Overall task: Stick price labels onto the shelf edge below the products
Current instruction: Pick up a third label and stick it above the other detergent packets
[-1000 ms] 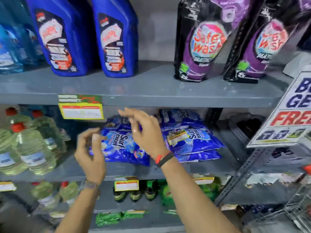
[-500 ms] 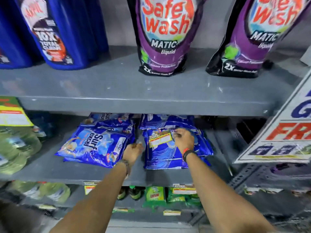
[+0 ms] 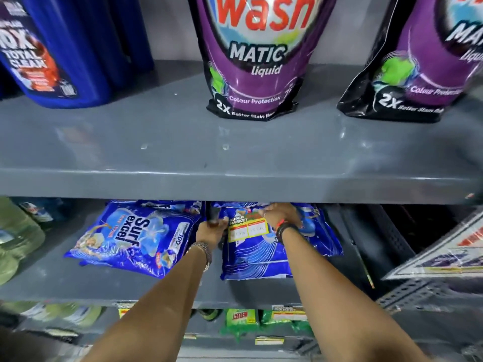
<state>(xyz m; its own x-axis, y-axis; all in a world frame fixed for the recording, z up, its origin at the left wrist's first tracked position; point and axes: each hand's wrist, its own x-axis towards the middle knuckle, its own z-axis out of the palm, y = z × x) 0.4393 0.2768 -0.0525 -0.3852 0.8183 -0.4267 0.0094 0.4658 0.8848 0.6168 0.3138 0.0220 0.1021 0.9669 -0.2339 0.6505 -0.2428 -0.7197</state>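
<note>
1. Grey metal shelving (image 3: 235,184) across the whole view, in stacked tiers.
2. Pale grey wall (image 3: 170,27) behind the top tier.
3. Perforated metal upright (image 3: 407,291) at lower right.
4. Soft glare on the shelf tops; darker underneath.

Two purple Safe Wash pouches (image 3: 261,56) stand on the upper shelf (image 3: 235,158) — one at top centre, one at the top right edge. One blue jug (image 3: 52,50) is plain at upper left. In the lower middle lie two blue detergent packets (image 3: 130,239), side by side. One price label (image 3: 248,229) — yellow — rests on the right-hand packet.
</note>
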